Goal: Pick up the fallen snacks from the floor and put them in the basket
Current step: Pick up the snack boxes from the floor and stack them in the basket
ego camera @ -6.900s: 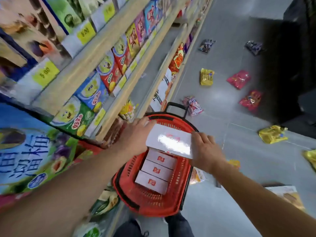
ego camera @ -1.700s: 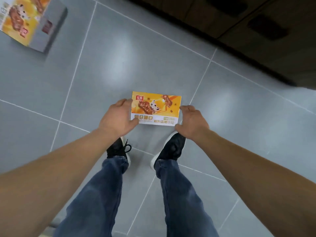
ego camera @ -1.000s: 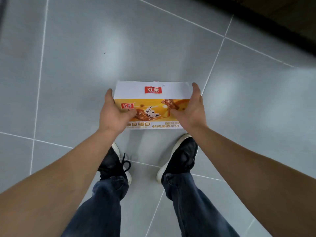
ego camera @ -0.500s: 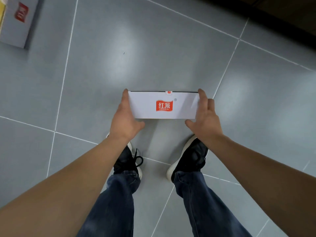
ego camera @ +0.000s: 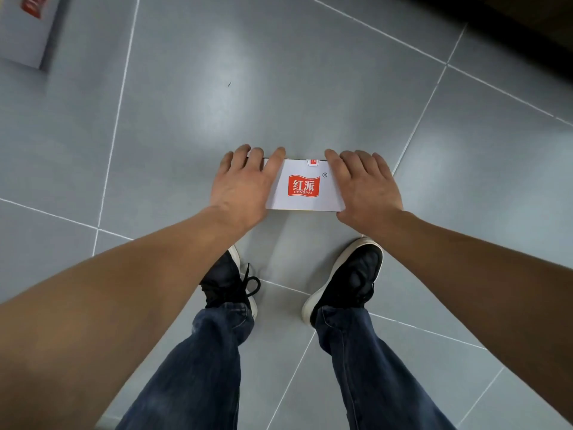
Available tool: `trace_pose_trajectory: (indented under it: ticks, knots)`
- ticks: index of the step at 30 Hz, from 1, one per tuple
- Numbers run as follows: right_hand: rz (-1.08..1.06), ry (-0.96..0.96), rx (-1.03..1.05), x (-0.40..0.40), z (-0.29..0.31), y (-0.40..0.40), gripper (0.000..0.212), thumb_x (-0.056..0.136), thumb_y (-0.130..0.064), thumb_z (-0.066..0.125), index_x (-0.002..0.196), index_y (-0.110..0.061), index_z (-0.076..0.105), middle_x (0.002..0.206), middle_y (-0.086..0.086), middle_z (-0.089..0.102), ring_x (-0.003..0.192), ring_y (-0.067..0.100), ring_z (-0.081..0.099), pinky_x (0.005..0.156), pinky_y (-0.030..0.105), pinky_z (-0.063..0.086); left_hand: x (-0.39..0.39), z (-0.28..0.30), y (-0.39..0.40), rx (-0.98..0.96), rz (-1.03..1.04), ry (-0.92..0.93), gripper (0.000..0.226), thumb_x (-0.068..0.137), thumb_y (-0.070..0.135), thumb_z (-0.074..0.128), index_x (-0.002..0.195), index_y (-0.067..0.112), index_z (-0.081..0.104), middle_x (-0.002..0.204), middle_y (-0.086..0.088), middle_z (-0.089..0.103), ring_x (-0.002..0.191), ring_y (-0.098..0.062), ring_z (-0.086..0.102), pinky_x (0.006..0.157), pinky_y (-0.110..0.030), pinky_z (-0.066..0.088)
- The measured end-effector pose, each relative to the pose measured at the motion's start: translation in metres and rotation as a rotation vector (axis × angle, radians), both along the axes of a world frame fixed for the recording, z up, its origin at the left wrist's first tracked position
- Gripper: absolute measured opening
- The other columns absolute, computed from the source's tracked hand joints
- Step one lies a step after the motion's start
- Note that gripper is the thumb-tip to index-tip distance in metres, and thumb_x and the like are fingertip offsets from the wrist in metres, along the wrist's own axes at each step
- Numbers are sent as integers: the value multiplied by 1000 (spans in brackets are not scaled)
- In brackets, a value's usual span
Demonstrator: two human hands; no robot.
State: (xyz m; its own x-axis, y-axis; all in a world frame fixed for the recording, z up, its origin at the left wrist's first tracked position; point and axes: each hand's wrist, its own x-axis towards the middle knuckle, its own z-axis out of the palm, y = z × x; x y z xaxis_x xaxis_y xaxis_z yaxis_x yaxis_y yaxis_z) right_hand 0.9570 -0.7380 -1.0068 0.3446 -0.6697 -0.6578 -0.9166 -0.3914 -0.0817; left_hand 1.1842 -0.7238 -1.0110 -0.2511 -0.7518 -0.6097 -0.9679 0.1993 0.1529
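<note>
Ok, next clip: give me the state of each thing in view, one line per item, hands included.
White snack box: held off the floor between both hands, white face with red logo up.
Left hand: fingers curled over the box's left end, gripping it.
Right hand: fingers curled over the box's right end, gripping it.
Second box: lying on the floor at top left, cut off by the frame, untouched.
Basket: not in view.

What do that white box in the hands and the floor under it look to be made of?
The box looks like thin printed cardboard, matt white with crisp straight edges and a red logo. The floor looks like glazed grey tile, likely ceramic: pale grout lines cross it, and it reflects a soft patch of light.
</note>
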Motion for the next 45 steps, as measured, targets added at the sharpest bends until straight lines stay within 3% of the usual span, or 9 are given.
trace_pose_trajectory:
  ticks: [4, 8, 17, 25, 37, 45]
  knots:
    - [11, -18, 22, 1, 46, 1, 101, 79, -37, 73, 156, -19, 9, 150, 7, 34, 144, 31, 26, 124, 46, 12, 7, 40, 6, -30, -23, 22, 101, 68, 32, 77, 149, 22, 18, 130, -12, 47, 129, -33, 40, 119, -52, 12]
    - [26, -13, 24, 13, 133, -3, 101, 77, -35, 75, 154, -19, 13, 147, 7, 36, 141, 31, 30, 122, 44, 16, 19, 119, 6, -23, -4, 36, 105, 64, 31, 78, 149, 25, 16, 132, -9, 46, 127, -32, 40, 118, -52, 16]
    - [45, -42, -31, 67, 410, -12, 101, 75, -32, 74, 155, -21, 12, 146, 6, 38, 137, 31, 34, 119, 42, 22, 73, 396, 6, -116, 61, 82, 106, 60, 30, 81, 148, 25, 21, 131, -6, 46, 124, -31, 40, 109, -42, 30]
    - [220, -156, -156, 116, 568, 9, 99, 77, -38, 75, 153, -21, 14, 146, 7, 41, 136, 31, 37, 117, 45, 25, 107, 572, 64, -191, 231, -26, 105, 65, 35, 80, 149, 27, 18, 135, -6, 45, 128, -29, 38, 112, -44, 27]
    - [832, -306, -207, 195, 685, 103, 107, 71, -37, 76, 155, -24, 11, 146, 4, 40, 133, 31, 41, 110, 40, 33, 114, 695, 273, -321, 815, -219, 97, 62, 38, 80, 145, 30, 28, 132, -2, 45, 121, -26, 45, 101, -36, 35]
    - [1124, -442, -257, 268, 749, 201, 108, 69, -39, 77, 153, -28, 10, 144, 2, 41, 129, 31, 43, 107, 41, 36, 136, 764, 407, -412, 1027, -385, 102, 57, 43, 81, 143, 30, 28, 129, 1, 47, 120, -23, 45, 100, -39, 39]
